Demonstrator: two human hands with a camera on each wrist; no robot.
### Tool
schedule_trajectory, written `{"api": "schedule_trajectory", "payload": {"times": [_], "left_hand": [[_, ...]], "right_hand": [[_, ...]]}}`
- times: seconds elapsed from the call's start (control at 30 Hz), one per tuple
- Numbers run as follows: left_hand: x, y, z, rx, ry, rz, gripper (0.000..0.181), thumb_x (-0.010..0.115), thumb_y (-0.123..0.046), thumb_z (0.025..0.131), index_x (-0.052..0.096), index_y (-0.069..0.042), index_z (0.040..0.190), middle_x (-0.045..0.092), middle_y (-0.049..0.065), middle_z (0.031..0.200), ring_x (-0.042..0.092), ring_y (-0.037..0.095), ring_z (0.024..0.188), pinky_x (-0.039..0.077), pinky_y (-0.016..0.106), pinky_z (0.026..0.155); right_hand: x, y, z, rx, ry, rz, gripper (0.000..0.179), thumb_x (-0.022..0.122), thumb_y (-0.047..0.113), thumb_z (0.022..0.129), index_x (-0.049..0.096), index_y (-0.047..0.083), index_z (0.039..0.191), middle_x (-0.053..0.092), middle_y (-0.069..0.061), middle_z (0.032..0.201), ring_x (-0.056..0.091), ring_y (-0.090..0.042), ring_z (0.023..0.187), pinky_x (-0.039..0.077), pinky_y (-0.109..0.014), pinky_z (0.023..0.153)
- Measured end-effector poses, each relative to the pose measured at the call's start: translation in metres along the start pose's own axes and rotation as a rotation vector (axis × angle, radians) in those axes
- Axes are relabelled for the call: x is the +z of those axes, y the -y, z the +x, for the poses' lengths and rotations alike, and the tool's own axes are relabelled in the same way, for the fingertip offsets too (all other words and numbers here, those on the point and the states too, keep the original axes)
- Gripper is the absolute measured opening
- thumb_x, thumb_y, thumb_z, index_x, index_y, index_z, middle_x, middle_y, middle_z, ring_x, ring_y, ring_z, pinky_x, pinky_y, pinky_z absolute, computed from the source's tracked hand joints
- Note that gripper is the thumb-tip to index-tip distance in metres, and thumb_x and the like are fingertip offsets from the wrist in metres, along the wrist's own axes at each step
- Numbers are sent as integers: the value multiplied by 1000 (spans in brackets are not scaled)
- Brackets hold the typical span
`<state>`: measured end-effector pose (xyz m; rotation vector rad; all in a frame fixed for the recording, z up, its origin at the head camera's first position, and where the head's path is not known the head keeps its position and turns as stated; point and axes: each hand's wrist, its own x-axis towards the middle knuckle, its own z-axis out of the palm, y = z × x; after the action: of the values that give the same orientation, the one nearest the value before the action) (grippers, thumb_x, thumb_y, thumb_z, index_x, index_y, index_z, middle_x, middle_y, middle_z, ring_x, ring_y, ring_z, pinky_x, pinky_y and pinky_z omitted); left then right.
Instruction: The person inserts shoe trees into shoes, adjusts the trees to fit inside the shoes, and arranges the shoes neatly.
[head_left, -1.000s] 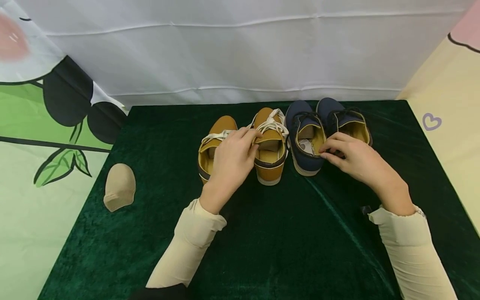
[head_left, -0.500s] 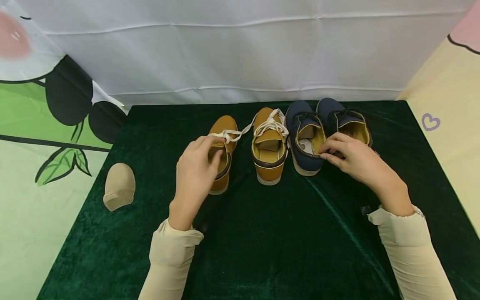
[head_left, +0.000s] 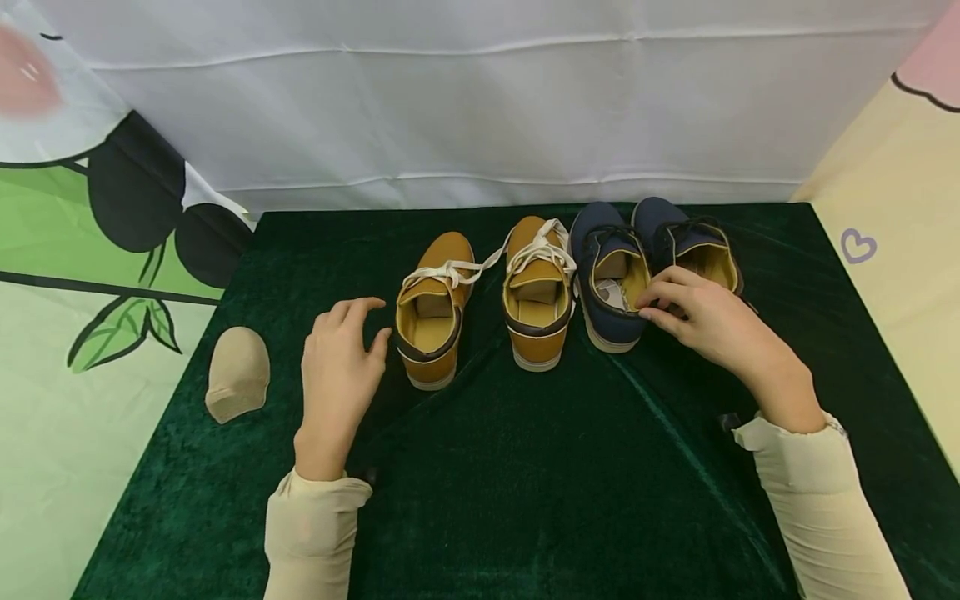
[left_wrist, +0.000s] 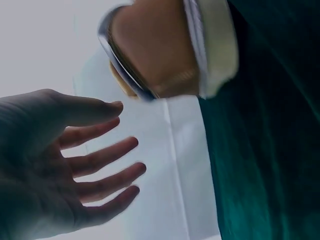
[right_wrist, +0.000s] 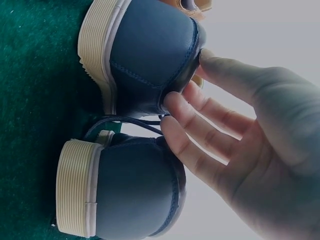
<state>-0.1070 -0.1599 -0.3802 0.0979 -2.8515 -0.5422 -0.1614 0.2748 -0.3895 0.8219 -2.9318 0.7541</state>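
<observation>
My left hand hovers left of the tan shoe, fingers loosely spread and holding nothing. That shoe's heel and collar also show in the left wrist view. White laces run from it to a second tan shoe. My right hand pinches the heel collar of a navy shoe, thumb and fingertips at the rim; something white shows inside the shoe. In the right wrist view, the thumb and fingers lie along its collar. A second navy shoe stands beside it, partly behind the hand.
A beige, rounded, toe-shaped piece lies at the left of the green velvet cloth. Behind the shoes rises a white cloth backdrop. Printed panels stand at the left and right.
The left hand has moved left, off the white laces and away from the tan shoe, its fingers loosening. The right hand has stayed on the navy shoe's heel.
</observation>
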Motion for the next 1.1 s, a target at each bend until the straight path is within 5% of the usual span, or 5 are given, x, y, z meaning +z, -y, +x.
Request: {"api": "schedule_trajectory", "payload": {"times": [0.33, 0.8, 1.1], "left_hand": [[-11, 54, -12, -224, 47, 80, 60, 64, -26, 103, 42, -8, 156, 30, 30, 164, 23, 55, 149, 21, 79, 112], [-29, 119, -22, -460, 67, 45, 69, 58, -31, 105, 28, -8, 164, 16, 33, 168, 17, 60, 150, 20, 82, 111], [-29, 137, -25, -557, 138, 23, 68, 56, -25, 106, 26, -4, 164, 22, 38, 164, 30, 65, 139, 28, 78, 110]], "right_hand": [[2, -1, 0, 9, 7, 1, 13, 67, 14, 102, 75, 12, 113, 65, -10, 117, 63, -25, 97, 51, -46, 81], [3, -1, 1, 12, 13, -1, 13, 66, 15, 103, 75, 12, 113, 64, -9, 118, 62, -23, 96, 50, -45, 80], [3, -1, 0, 16, 15, -5, 13, 66, 15, 103, 75, 12, 113, 64, -10, 118, 61, -24, 96, 50, -45, 80]]}}
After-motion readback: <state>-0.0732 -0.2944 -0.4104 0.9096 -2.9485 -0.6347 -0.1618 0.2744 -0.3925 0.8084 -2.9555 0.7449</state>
